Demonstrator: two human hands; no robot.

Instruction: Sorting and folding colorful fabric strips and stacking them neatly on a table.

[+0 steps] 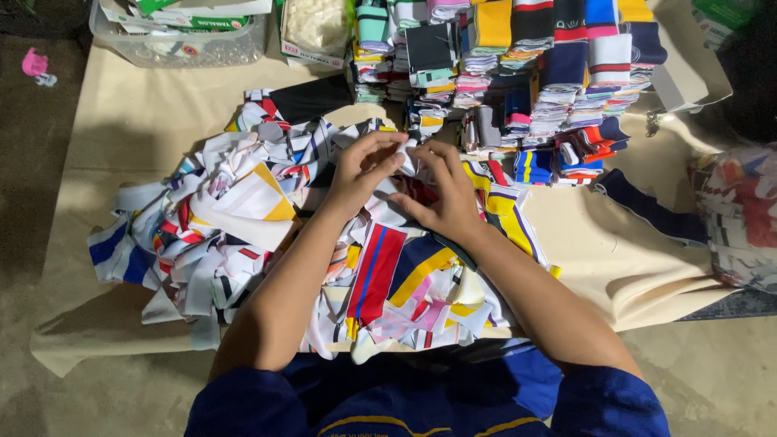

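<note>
head view, looking down (close), table-facing

Around the sorting spot: bins, stacks and bags

A clear plastic bin of packets sits at the upper left of the frame, with an open box of whitish pieces just beside it. Neat stacks of folded striped fabric fill the upper middle. At the right edge slumps a clear bag stuffed with scraps. A beige cloth covers the table, and a small pink object lies on the floor at far upper left.
</note>
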